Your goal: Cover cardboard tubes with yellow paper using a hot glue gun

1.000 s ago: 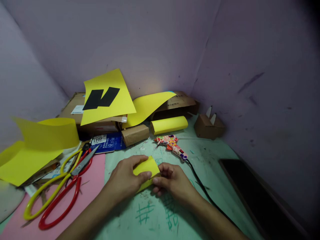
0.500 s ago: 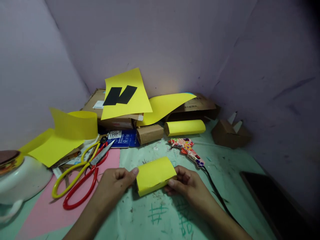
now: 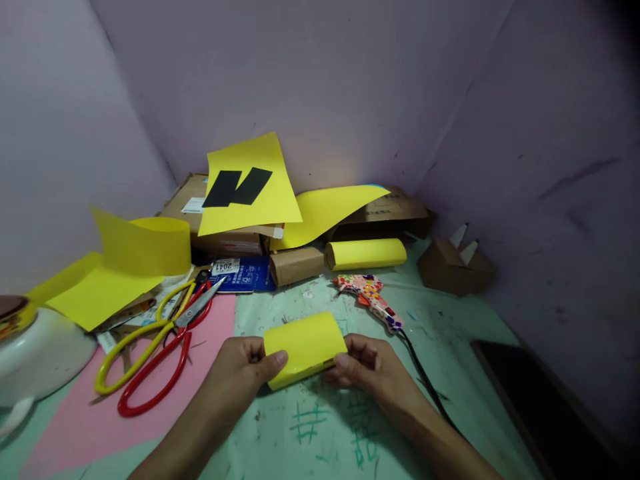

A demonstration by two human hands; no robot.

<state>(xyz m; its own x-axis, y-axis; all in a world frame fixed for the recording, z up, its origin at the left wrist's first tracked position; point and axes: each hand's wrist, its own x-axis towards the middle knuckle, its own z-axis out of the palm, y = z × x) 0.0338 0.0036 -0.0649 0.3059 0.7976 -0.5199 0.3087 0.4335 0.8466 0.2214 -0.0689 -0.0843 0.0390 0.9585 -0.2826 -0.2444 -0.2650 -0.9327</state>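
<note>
Between my two hands, just above the green tabletop, is a short yellow paper-covered tube (image 3: pixel 305 343). My left hand (image 3: pixel 253 363) grips its left end, the thumb lying on the yellow face. At the right end, my right hand (image 3: pixel 365 363) pinches the lower corner, with the thumb in front and fingers behind. A flower-patterned glue gun (image 3: pixel 370 297) lies beyond my right hand, its black cord running toward me. To the left of my left hand lie scissors (image 3: pixel 175 327) with one yellow and one red handle, blades partly spread, on pink paper (image 3: pixel 165 413).
At the back are a second yellow tube (image 3: pixel 367 255), a bare cardboard tube (image 3: pixel 297 265), and a yellow sheet (image 3: pixel 250 217) bearing two black pieces. Curled yellow paper (image 3: pixel 145 250) and a white cup (image 3: pixel 40 353) stand left. A small cardboard box (image 3: pixel 455 270) and a dark flat panel (image 3: pixel 530 393) are at right.
My left thumb has moved from the tube's upper left corner down onto its front face. The view has shifted slightly. My right hand keeps its grip.
</note>
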